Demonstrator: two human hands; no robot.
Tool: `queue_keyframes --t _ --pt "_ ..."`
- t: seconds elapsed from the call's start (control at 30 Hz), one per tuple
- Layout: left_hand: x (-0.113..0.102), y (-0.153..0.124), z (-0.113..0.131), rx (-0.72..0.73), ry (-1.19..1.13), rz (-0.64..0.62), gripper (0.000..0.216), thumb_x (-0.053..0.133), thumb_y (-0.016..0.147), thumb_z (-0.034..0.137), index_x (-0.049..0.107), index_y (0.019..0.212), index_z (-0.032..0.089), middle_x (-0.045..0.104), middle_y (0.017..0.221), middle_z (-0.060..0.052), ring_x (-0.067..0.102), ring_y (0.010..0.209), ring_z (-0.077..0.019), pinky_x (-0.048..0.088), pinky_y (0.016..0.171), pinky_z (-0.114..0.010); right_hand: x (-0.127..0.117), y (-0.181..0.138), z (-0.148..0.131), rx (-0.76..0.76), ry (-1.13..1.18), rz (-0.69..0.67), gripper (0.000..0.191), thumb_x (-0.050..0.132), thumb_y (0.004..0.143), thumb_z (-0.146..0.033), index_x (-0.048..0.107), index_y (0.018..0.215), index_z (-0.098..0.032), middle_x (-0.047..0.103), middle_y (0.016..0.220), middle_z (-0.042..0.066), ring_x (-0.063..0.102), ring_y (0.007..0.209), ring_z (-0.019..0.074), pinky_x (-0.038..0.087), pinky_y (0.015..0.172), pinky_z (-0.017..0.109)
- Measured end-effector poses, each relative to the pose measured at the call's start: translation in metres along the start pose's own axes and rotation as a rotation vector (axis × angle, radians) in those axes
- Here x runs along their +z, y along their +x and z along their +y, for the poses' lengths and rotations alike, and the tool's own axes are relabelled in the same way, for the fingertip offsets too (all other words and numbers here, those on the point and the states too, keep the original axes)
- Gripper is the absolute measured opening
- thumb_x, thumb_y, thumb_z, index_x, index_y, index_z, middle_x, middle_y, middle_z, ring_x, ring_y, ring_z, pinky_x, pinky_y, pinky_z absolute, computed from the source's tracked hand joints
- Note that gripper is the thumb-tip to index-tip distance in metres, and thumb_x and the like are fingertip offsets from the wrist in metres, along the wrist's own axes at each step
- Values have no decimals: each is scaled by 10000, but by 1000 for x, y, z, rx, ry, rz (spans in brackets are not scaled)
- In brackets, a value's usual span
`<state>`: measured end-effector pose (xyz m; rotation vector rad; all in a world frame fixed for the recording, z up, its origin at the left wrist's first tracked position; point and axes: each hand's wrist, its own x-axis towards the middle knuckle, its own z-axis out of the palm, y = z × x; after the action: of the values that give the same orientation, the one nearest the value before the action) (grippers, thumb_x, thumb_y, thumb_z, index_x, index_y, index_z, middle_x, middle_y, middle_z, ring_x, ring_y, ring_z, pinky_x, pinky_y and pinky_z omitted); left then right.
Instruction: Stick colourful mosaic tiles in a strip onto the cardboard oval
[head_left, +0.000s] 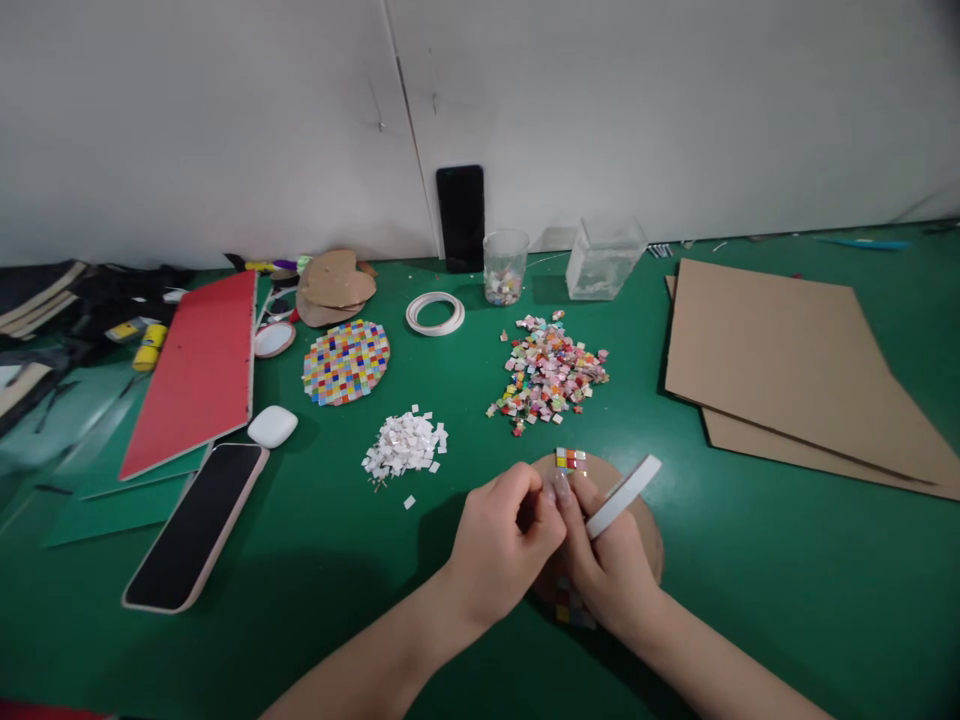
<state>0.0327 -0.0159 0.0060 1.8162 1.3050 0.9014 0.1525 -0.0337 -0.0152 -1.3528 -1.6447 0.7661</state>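
Note:
My left hand (506, 530) and my right hand (611, 555) meet over a round cardboard disc (651, 520). The left is closed, with thumb and finger pinched against the right fingertips; whatever lies between them is too small to make out. Out of my closed right hand sticks a flat white strip (624, 497), slanting up to the right. Small coloured square tiles (571, 460) sit on the disc's far edge, and more tiles (566, 605) show on its near part, partly behind my right hand. The middle of the disc is hidden by my hands.
Beyond my hands lie a heap of coloured tiles (551, 372) and a pile of white squares (405, 445). A mosaic disc (346, 362), tape roll (435, 314), plastic cup (505, 265) and clear box (604, 260) stand farther back. Cardboard sheets (780, 360) lie right, a phone (196, 530) left.

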Motion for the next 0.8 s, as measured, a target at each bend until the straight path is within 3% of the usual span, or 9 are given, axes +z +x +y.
queue_keyframes --t 0.37,0.5,0.63,0.8 --pt "-2 -1 5 5 39 25 199 465 793 155 389 613 194 392 535 57 376 476 -75 309 466 -186 -4 0 -1 -61 -108 56 248 383 910 -230 418 666 -215 361 505 -58 373 413 105 280 409 228" --pt "-9 2 1 26 59 132 222 462 778 125 351 601 201 374 523 60 362 461 -73 307 464 -197 -9 3 1 101 43 199 319 395 925 -274 367 612 -219 347 499 -60 346 425 98 278 412 225" --pt "-21 9 0 -113 -186 153 308 411 886 233 355 585 206 370 481 62 375 408 -71 318 425 -206 -10 4 0 236 310 211 373 377 948 -343 398 599 -211 423 520 -38 399 457 103 330 445 230" --pt "-20 13 3 -230 -509 30 331 418 917 341 415 621 193 421 506 57 412 406 -61 344 409 -188 -7 3 -2 250 420 208 375 390 945 -361 416 604 -207 440 550 -27 416 476 107 349 463 240"
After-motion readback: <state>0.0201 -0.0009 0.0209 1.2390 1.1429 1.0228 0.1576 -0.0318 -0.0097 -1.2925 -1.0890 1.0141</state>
